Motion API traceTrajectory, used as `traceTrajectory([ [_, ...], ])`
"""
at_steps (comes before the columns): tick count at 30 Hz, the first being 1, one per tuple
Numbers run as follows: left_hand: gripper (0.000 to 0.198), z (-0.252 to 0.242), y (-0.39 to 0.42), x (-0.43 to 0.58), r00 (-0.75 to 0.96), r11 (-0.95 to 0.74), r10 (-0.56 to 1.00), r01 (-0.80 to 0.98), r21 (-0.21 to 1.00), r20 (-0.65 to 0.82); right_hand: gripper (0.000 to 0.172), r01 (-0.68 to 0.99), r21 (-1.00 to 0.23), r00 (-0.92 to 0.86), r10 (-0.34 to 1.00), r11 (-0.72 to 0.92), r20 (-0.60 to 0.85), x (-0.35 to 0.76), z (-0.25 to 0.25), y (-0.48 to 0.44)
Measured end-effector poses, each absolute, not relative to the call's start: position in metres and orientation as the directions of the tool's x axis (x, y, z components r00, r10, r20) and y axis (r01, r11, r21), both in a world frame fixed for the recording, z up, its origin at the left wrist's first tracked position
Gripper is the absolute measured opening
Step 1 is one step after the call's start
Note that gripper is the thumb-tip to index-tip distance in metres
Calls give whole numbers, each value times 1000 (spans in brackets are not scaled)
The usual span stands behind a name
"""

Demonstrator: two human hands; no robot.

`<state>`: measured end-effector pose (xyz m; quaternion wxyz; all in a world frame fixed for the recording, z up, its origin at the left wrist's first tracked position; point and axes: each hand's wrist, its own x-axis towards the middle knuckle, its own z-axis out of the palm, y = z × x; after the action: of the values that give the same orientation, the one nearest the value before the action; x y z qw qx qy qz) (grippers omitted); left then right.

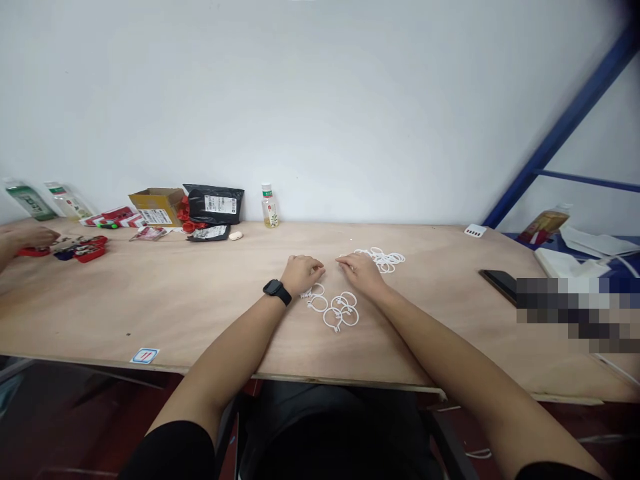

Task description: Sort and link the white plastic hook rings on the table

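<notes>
My left hand [301,273], with a black watch on the wrist, rests curled on the plywood table [190,307], its fingers drawn together over a white ring at the edge of a small group of white plastic rings [334,308]. My right hand [359,273] lies just to the right, fingers bent and pinched near the table surface, beside a heap of white rings [383,259] further back. What either hand's fingertips hold is too small to see.
A black phone [500,283] lies at the right. Along the wall stand a small bottle [270,207], a black bag [214,203], a cardboard box [157,207] and red parts. Another person's hand [25,239] works at the far left. A blue frame [560,127] rises on the right.
</notes>
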<state>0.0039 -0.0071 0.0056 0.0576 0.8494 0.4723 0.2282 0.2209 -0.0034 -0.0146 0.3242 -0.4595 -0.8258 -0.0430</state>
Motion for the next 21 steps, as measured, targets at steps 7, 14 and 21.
traceTrajectory([
  [7,15,5,-5,-6,460,-464,884,839,284,87,28,974,-77,-154,868,215,471,259,-10,11],
  [14,14,-5,-3,-1,488,-507,862,818,273,137,29,977,-84,-132,863,197,488,258,-13,13],
  [21,17,-8,-1,4,372,-436,899,796,420,229,22,963,-111,-154,842,244,516,264,-16,16],
])
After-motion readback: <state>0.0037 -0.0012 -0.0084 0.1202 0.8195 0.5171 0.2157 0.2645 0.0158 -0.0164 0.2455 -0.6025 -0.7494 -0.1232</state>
